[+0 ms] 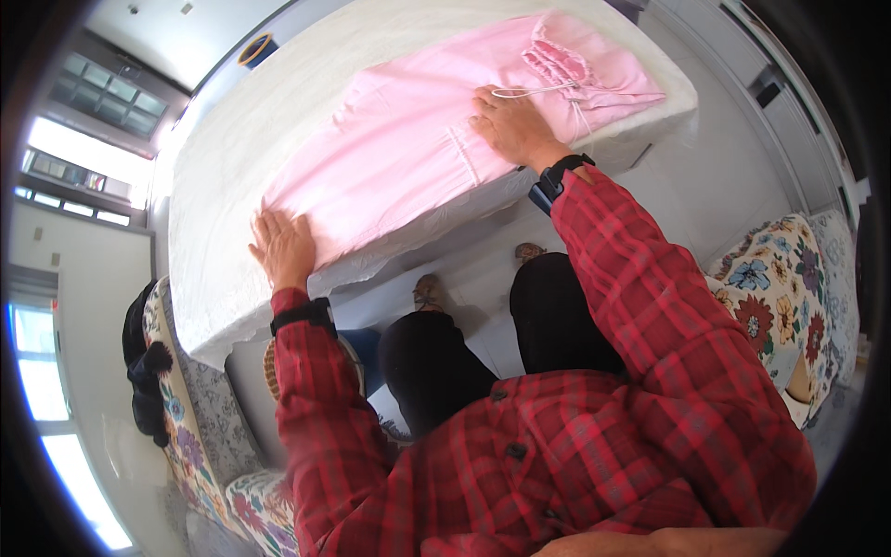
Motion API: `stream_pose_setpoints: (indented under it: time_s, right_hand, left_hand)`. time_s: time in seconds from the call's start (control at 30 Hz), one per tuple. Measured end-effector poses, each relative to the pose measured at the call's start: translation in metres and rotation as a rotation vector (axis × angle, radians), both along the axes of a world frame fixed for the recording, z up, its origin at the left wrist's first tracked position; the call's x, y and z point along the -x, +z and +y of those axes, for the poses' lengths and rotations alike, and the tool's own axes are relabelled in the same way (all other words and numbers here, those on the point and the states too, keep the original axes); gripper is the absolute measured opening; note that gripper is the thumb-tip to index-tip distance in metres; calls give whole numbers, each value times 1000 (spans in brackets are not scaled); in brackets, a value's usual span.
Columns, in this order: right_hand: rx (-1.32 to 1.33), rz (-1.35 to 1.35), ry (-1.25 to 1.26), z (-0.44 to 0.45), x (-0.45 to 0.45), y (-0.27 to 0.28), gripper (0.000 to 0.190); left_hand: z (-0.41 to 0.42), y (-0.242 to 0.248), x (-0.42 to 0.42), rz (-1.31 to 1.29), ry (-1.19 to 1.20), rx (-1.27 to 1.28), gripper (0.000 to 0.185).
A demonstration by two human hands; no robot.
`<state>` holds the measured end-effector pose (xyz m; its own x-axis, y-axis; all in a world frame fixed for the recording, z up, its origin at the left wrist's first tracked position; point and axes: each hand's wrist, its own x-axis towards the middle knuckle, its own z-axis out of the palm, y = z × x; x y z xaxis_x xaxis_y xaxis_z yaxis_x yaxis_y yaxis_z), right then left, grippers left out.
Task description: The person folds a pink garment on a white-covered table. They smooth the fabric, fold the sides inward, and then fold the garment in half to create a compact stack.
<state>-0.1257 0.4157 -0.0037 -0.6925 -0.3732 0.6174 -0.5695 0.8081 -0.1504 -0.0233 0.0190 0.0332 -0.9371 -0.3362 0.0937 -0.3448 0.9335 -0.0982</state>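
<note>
A pink garment [390, 153] lies stretched out lengthwise on a table under a whitish cover [230, 167]. My left hand [284, 244] rests flat at its left end, fingers spread, partly on the cloth and partly on the table cover. Toward the other end, my right hand [511, 125] presses palm down on the fabric. A white drawstring [532, 91] loops over the back of that hand. Beyond it, the gathered elastic edge [557, 59] of the garment is bunched up. Neither hand pinches the cloth.
Floral-covered seating stands on both sides, with a floral cushion [766, 292] at the right and a sofa [188, 418] at the left. A dark bin with a yellow rim [256, 51] is past the table. Grey cabinets [738, 63] line the far right.
</note>
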Motion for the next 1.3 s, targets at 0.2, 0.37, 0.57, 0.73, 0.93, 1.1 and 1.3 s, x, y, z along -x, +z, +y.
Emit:
stream_pose_setpoints:
  time_s: [0.2, 0.37, 0.57, 0.73, 0.93, 1.1, 1.3]
  right_hand:
    - [-4, -151, 8, 1, -1, 5, 31]
    - [13, -137, -10, 0, -5, 6, 32]
    - [28, -130, -1, 0, -3, 7, 32]
    - [50, -107, -1, -1, -3, 6, 31]
    - [11, 12, 19, -1, -4, 6, 24]
    - [-42, 66, 17, 2, -2, 6, 18]
    - [-6, -13, -78, -2, -8, 5, 30]
  left_hand:
    - [31, 57, 40, -558, -301, 113, 65]
    - [109, 36, 87, -197, -386, -311, 89]
    - [139, 23, 126, -241, -366, -199, 83]
    - [88, 7, 125, -330, -284, -256, 94]
    - [3, -18, 137, -353, -379, -30, 86]
    - [-63, -24, 116, -264, -251, -38, 84]
    - [-17, 19, 101, -445, -53, 104, 84]
